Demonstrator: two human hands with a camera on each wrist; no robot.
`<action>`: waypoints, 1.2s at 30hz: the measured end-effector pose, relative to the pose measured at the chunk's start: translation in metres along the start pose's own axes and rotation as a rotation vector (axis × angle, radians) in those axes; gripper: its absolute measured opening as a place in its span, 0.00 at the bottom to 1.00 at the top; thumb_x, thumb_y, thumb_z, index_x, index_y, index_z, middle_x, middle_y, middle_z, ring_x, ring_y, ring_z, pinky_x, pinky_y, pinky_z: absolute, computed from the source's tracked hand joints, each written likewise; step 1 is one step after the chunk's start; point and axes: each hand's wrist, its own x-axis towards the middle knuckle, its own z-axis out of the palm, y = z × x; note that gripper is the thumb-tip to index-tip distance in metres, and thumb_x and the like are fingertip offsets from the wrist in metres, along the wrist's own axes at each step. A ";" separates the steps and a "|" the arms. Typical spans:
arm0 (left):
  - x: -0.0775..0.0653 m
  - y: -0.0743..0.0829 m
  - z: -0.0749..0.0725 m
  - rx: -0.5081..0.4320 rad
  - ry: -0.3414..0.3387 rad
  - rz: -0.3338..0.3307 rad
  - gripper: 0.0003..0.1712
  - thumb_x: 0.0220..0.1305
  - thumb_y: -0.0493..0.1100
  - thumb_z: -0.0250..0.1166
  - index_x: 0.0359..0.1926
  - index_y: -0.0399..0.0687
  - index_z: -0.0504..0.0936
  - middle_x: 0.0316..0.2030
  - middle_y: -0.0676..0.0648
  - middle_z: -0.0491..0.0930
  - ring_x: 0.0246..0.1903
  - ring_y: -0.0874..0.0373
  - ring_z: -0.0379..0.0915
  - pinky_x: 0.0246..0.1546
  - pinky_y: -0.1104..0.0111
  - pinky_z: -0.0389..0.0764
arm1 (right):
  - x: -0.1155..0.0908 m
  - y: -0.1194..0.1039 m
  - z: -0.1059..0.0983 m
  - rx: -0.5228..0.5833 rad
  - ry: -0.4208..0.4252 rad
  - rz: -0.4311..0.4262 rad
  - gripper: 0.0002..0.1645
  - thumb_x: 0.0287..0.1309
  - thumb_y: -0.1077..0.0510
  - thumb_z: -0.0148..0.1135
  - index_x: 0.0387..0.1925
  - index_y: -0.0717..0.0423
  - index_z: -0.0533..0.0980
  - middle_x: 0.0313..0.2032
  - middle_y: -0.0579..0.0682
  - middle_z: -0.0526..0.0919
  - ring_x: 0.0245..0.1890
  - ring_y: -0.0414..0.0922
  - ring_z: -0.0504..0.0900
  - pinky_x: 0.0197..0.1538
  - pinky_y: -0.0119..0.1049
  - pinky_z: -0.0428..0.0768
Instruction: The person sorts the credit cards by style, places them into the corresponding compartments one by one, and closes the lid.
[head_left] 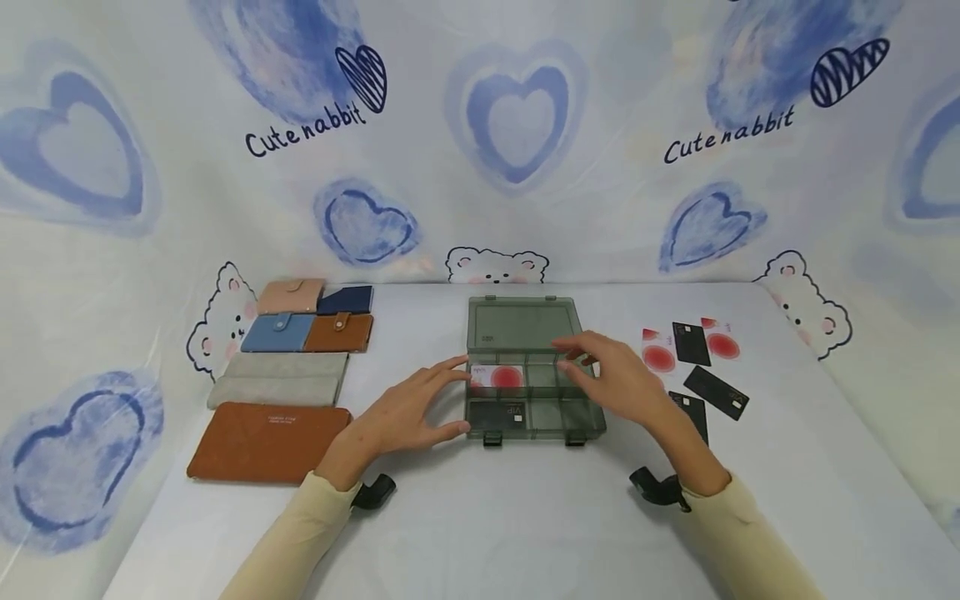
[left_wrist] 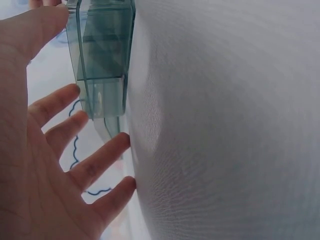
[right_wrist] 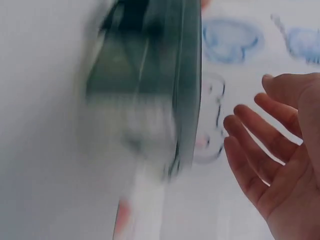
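Observation:
A translucent green divided box [head_left: 525,327] lies on the table with its lid folded back. One of its compartments contains a white card with a red circle [head_left: 498,377]; a black VIP card [head_left: 495,415] is in the compartment in front of it. My left hand [head_left: 405,412] is spread at the box's left side, thumb and fingertips right at the wall. In the left wrist view its fingers [left_wrist: 55,102] are extended beside the box [left_wrist: 102,55]. My right hand [head_left: 622,379] hovers over the box's right part, fingers loosely bent and holding nothing, as the right wrist view also shows.
Right of the box lie several loose cards, black ones [head_left: 716,392] and white-and-red ones [head_left: 723,345]. At the left are a brown wallet [head_left: 262,442], a grey wallet [head_left: 281,379] and several small card holders [head_left: 277,332]. A heart-patterned cloth [head_left: 517,217] hangs behind.

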 end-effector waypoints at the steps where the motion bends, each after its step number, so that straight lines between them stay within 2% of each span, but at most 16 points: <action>1: 0.000 0.000 0.000 0.004 0.000 -0.001 0.41 0.63 0.74 0.60 0.72 0.65 0.68 0.79 0.60 0.50 0.73 0.53 0.58 0.62 0.45 0.72 | -0.001 0.007 -0.005 0.002 0.012 0.013 0.24 0.66 0.56 0.67 0.62 0.55 0.77 0.55 0.50 0.83 0.49 0.49 0.84 0.50 0.49 0.83; 10: -0.001 0.000 0.000 0.004 0.005 0.010 0.42 0.63 0.75 0.58 0.72 0.64 0.68 0.79 0.58 0.51 0.72 0.52 0.60 0.62 0.45 0.72 | -0.021 0.093 -0.052 -0.074 0.093 0.163 0.25 0.66 0.61 0.66 0.63 0.58 0.75 0.54 0.59 0.83 0.49 0.58 0.83 0.51 0.59 0.81; 13: -0.001 0.001 0.000 -0.006 0.004 0.010 0.41 0.63 0.73 0.61 0.72 0.63 0.69 0.79 0.58 0.51 0.71 0.51 0.61 0.62 0.45 0.71 | -0.032 0.121 -0.069 -0.092 0.118 0.223 0.24 0.67 0.61 0.64 0.63 0.61 0.75 0.54 0.62 0.83 0.48 0.59 0.83 0.52 0.55 0.80; 15: -0.001 0.002 -0.001 -0.008 0.010 0.015 0.41 0.63 0.72 0.62 0.71 0.63 0.69 0.79 0.57 0.52 0.71 0.51 0.61 0.62 0.45 0.72 | -0.039 0.137 -0.080 -0.102 0.120 0.277 0.24 0.68 0.59 0.63 0.63 0.61 0.74 0.54 0.63 0.82 0.50 0.60 0.83 0.52 0.44 0.82; 17: -0.001 0.002 -0.001 -0.008 0.013 0.018 0.41 0.63 0.72 0.62 0.71 0.63 0.69 0.79 0.57 0.52 0.71 0.50 0.61 0.62 0.44 0.72 | -0.045 0.152 -0.089 -0.112 0.114 0.324 0.26 0.70 0.56 0.62 0.64 0.62 0.73 0.55 0.65 0.81 0.52 0.62 0.81 0.52 0.42 0.82; 20: -0.002 0.001 -0.001 -0.001 0.017 0.018 0.41 0.63 0.72 0.61 0.71 0.62 0.69 0.79 0.57 0.52 0.71 0.50 0.61 0.61 0.44 0.72 | -0.054 0.173 -0.097 -0.120 0.094 0.384 0.28 0.71 0.53 0.61 0.65 0.64 0.71 0.58 0.67 0.78 0.55 0.65 0.78 0.54 0.48 0.82; 21: -0.002 0.001 0.000 0.002 0.015 0.013 0.41 0.63 0.73 0.61 0.71 0.63 0.69 0.79 0.58 0.52 0.71 0.50 0.61 0.61 0.44 0.72 | -0.056 0.179 -0.099 -0.125 0.084 0.396 0.28 0.71 0.53 0.61 0.65 0.65 0.70 0.59 0.69 0.77 0.56 0.66 0.77 0.54 0.57 0.80; 22: -0.003 0.001 0.000 0.003 0.013 0.010 0.41 0.63 0.73 0.60 0.71 0.63 0.69 0.79 0.58 0.52 0.71 0.50 0.61 0.61 0.44 0.72 | -0.058 0.185 -0.099 -0.128 0.072 0.409 0.29 0.70 0.54 0.61 0.65 0.66 0.69 0.59 0.70 0.75 0.56 0.67 0.76 0.53 0.63 0.77; 25: -0.003 0.000 0.002 0.004 0.008 0.004 0.41 0.63 0.74 0.60 0.71 0.63 0.69 0.79 0.59 0.51 0.72 0.51 0.60 0.62 0.45 0.72 | -0.066 0.201 -0.098 -0.165 0.031 0.448 0.33 0.68 0.54 0.64 0.66 0.69 0.67 0.60 0.73 0.71 0.57 0.71 0.72 0.53 0.68 0.74; 30: -0.003 0.002 0.002 0.006 0.004 0.007 0.41 0.64 0.73 0.60 0.72 0.62 0.69 0.79 0.58 0.51 0.73 0.51 0.59 0.63 0.45 0.71 | -0.078 0.217 -0.098 -0.216 -0.007 0.515 0.38 0.62 0.56 0.70 0.65 0.72 0.65 0.58 0.76 0.69 0.56 0.72 0.70 0.54 0.69 0.71; 36: -0.003 0.002 0.000 0.024 0.004 -0.005 0.42 0.63 0.74 0.59 0.73 0.62 0.68 0.79 0.59 0.50 0.73 0.52 0.59 0.63 0.45 0.70 | -0.082 0.223 -0.105 -0.217 -0.007 0.560 0.41 0.63 0.51 0.69 0.66 0.73 0.64 0.58 0.76 0.69 0.56 0.73 0.69 0.55 0.70 0.71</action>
